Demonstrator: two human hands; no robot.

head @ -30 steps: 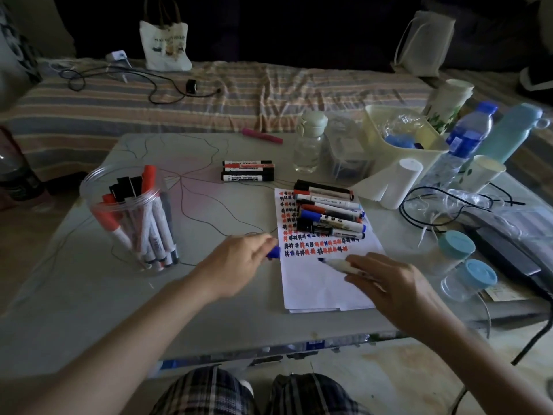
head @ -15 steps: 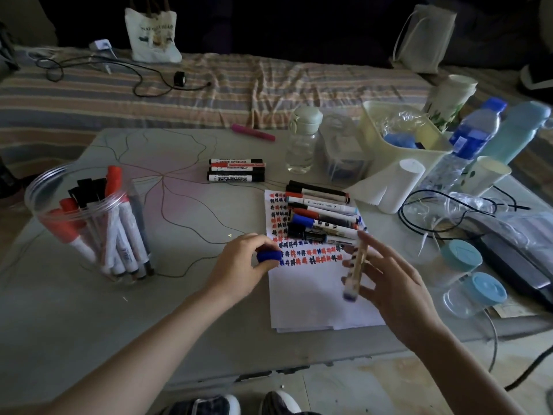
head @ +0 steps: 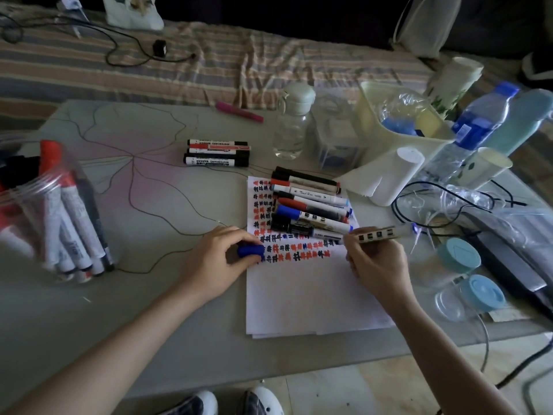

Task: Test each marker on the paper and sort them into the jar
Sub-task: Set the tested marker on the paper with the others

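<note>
Left hand (head: 215,262): rests at the paper's left edge, grip curled round a blue cap (head: 250,251).
Right hand (head: 378,262): grip pinching an uncapped marker (head: 377,235), which lies nearly level above the paper's right edge, its blue tip pointing right.
Paper (head: 302,298): white sheets near the bench's front edge, rows of black, red and blue test marks across the upper half.
Untested markers (head: 311,205): a pile on the paper's far end.
Jar (head: 45,217): clear plastic, at the bench's left edge, holding upright markers with red and black caps.
Three whiteboard markers (head: 217,153): side by side mid-bench, beyond the paper.
Bench (head: 149,339): grey, marked with thin drawn lines.
</note>
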